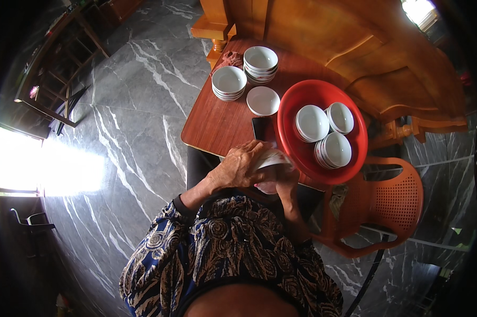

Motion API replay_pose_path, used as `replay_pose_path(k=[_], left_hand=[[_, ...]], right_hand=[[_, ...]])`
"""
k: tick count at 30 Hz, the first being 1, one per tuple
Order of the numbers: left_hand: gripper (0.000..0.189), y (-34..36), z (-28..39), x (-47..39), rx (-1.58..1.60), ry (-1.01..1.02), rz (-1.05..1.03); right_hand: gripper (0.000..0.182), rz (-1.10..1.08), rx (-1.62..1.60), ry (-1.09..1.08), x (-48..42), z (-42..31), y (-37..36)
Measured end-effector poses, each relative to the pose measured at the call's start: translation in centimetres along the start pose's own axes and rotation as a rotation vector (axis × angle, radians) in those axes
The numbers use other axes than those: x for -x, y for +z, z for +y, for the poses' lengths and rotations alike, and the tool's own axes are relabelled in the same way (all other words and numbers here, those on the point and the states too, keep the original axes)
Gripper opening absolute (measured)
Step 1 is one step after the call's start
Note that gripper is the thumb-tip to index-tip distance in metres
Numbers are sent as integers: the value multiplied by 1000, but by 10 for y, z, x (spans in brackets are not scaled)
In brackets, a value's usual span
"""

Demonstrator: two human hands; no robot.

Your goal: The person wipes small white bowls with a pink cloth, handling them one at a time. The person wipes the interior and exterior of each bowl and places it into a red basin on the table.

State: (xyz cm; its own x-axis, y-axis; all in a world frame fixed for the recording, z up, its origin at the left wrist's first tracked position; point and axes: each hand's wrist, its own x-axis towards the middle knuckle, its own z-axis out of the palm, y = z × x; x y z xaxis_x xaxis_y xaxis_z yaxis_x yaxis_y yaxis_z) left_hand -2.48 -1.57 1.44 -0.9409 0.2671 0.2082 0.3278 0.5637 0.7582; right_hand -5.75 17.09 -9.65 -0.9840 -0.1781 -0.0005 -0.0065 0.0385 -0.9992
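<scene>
A white bowl with a red pattern [276, 157] is tilted between my hands, just over the near edge of the table. My left hand [240, 164] grips it from the left, fingers over its outer side. My right hand [288, 180], partly blurred, is against its right and lower side. Below the bowl, a pink-and-white item [267, 187] shows between my hands; it is mostly hidden and I cannot tell what it is. A dark smartphone [262, 127] lies just beyond the bowl. To the right, a red plastic basin [290, 154] holds three stacks of white bowls [313, 122].
On the reddish wooden table [206, 126] stand two bowl stacks [229, 81] and a single bowl [263, 101]. A crumpled reddish cloth [232, 59] lies behind them. A carved wooden bench [301, 31] borders the far side. An orange plastic chair [397, 194] stands at right.
</scene>
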Motion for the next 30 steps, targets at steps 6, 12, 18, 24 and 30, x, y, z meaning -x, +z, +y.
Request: replay_pose_path(k=[6,12,18,24,30], left_hand=[[79,14,11,-1,153,74,169],[79,28,5,1,153,146,248],[78,15,9,5,152,50,173],[77,-3,10,8,20,23,71],[75,-14,14,9,-65,2,-24]], right_hand=[[41,-44,-586,194,7,-28,20],[39,-72,-820,304,7,-35,24],[39,-58,-561,239,9,-29,21],[34,-110,-259,47,1,-31,7],[26,-141,-38,42,1,-38,-2]])
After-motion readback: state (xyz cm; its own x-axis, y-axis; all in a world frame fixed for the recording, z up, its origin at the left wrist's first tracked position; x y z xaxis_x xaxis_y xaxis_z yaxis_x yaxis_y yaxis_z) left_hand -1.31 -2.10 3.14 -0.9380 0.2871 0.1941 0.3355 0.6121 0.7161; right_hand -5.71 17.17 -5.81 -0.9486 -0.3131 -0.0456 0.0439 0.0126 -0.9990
